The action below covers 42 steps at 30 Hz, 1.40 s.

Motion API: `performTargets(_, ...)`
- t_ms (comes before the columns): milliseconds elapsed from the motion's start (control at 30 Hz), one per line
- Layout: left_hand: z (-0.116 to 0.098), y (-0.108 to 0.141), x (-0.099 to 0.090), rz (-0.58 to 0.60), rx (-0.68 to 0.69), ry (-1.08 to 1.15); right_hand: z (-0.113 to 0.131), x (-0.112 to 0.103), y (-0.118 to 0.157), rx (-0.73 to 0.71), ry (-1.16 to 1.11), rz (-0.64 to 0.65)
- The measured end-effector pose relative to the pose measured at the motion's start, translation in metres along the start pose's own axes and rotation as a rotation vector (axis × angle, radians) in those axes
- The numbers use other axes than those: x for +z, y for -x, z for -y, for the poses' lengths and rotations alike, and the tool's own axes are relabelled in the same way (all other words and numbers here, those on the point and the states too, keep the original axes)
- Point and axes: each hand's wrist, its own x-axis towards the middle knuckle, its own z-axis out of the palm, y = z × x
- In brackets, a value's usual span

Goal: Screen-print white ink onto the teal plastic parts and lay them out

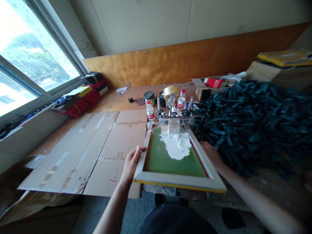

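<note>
A screen-printing frame (pixel 179 183) with green mesh lies in front of me, attached to a metal hinge clamp (pixel 187 113) at its far end. Thick white ink (pixel 177 149) is spread over the far part of the mesh, with a flat scraper (pixel 174 126) standing in it. My left hand (pixel 133 159) is closed beside the frame's left edge; a small dark thing shows at its fingertips, too small to name. By the right edge is my right hand (pixel 209 152), close to a heap of black plastic pieces (pixel 255 120). Its fingers are hidden by the frame.
Flattened cardboard (pixel 97 152) covers the left of the table. Behind the frame stand red-capped bottles (pixel 150 112), a dark-lidded jar (pixel 149 97) and a roll of tape (pixel 170 92). Boxes (pixel 273 73) stand back right. Bundles (pixel 78 100) lie under the window.
</note>
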Motion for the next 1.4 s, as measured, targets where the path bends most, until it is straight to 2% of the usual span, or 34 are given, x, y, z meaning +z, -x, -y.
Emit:
performTargets(67,0.040,0.007,-0.001,0.036,-0.090,-0.047,0.001,-0.012,-0.023,0.011,0.037,-0.063)
performTargets(133,0.072,0.005,0.003,0.020,-0.127,-0.107,0.018,-0.014,-0.049,-0.064,0.095,-0.076)
performTargets(200,0.094,-0.001,0.007,-0.015,-0.154,-0.197,0.044,-0.007,-0.071,-0.168,0.172,0.006)
performTargets(267,0.105,-0.007,0.008,-0.028,-0.167,-0.268,0.068,0.006,-0.080,-0.219,0.229,0.159)
performTargets(333,0.110,-0.011,0.007,-0.023,-0.169,-0.297,0.081,0.017,-0.073,-0.227,0.250,0.282)
performTargets(400,0.111,-0.011,0.006,-0.018,-0.172,-0.303,0.083,0.021,-0.054,-0.271,0.233,0.330)
performTargets(533,0.113,-0.010,0.004,-0.008,-0.166,-0.296,0.072,0.006,-0.015,-0.547,0.119,0.388)
performTargets(633,0.114,-0.010,0.004,-0.006,-0.143,-0.284,0.068,-0.006,-0.014,-0.614,0.043,0.496)
performTargets(700,0.114,-0.011,0.005,-0.009,-0.139,-0.271,0.070,-0.004,-0.018,-0.548,0.019,0.463)
performTargets(767,0.114,-0.011,0.005,-0.015,-0.148,-0.255,0.072,0.003,-0.015,-0.519,0.033,0.325)
performTargets(867,0.113,-0.011,0.005,-0.022,-0.167,-0.213,0.072,0.011,0.005,-0.598,0.033,0.164)
performTargets(933,0.111,-0.010,0.005,-0.021,-0.182,-0.177,0.071,0.009,0.013,-0.625,0.001,0.178)
performTargets(1000,0.107,-0.009,0.005,-0.015,-0.188,-0.143,0.071,0.004,0.003,-0.565,-0.011,0.229)
performTargets(1133,0.085,-0.005,0.002,0.038,-0.170,-0.055,0.074,-0.006,-0.060,-0.336,0.055,0.214)
performTargets(1200,0.065,-0.003,-0.001,0.066,-0.169,-0.003,0.069,-0.015,-0.091,-0.237,0.138,0.160)
performTargets(1267,0.039,-0.002,-0.004,0.067,-0.149,0.026,0.053,-0.027,-0.107,-0.152,0.178,0.056)
performTargets(1333,0.009,-0.006,-0.003,0.032,-0.087,0.059,0.030,-0.036,-0.104,-0.047,0.176,-0.082)
performTargets(1400,-0.023,-0.016,0.002,-0.028,0.026,0.129,0.007,-0.033,-0.084,0.010,0.189,-0.119)
